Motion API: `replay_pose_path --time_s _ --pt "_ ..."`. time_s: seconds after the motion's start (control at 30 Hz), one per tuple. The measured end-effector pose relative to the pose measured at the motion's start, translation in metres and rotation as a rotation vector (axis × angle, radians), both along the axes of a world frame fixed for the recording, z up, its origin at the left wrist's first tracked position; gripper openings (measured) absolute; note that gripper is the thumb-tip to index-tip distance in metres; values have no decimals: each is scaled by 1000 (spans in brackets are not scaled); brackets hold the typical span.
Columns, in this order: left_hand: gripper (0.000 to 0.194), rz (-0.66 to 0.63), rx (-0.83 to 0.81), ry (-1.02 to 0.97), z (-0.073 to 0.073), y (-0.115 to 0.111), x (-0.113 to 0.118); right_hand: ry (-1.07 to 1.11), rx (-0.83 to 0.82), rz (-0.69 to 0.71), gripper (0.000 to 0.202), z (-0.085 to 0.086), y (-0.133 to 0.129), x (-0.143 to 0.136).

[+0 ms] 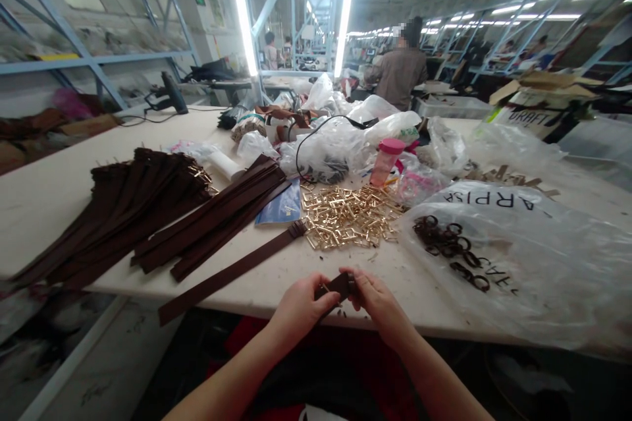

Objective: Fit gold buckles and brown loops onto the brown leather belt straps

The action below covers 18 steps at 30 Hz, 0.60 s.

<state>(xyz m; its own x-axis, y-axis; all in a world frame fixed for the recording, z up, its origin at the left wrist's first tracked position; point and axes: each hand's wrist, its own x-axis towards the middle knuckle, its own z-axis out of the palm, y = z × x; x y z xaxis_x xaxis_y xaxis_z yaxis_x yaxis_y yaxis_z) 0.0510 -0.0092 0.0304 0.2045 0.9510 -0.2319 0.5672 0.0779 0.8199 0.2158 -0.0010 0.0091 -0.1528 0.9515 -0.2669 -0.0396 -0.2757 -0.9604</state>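
Close to the table's front edge, a dark brown strap [340,286] is held between both hands. My left hand [307,299] pinches it with the thumb on top. My right hand [368,290] grips its other end, where a dark loop seems to sit around the strap; the fingertips partly hide it. Just beyond my hands lies a pile of gold-coloured metal buckles [350,217]. To the left, a single brown strap [232,269] reaches toward the pile. On the right, several brown loops [454,246] rest on a clear plastic bag [548,256].
Stacked brown straps [212,220] and a larger fanned bundle [123,210] cover the left side. A blue packet [279,203], a pink-lidded container [386,161] and crumpled plastic bags [326,144] stand behind. A heat gun-like tool [170,95] is at back left. A person [402,72] stands beyond the table.
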Motion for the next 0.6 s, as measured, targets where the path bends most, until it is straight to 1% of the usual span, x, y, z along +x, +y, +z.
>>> replay_pose_path --time_s 0.17,0.27,0.33,0.4,0.47,0.53,0.6 --pt "27 2 29 18 -4 -3 3 -52 -13 -12 61 -5 -4 -7" --pt "28 -19 16 -23 -4 -4 2 -115 86 -4 60 -10 -1 -5" --pt "27 -34 -12 -62 -2 -4 0 -162 196 48 55 -10 1 -1" --pt "26 -55 -40 -96 0 -3 -1 -185 304 128 50 -7 2 4" --pt "25 -81 -59 -128 1 -2 -2 -187 376 218 47 -3 4 6" --pt "24 -105 -56 -165 2 -1 -1 -171 399 291 45 0 6 6" --pt "24 -110 -25 -204 4 1 0 -130 369 294 47 0 9 3"
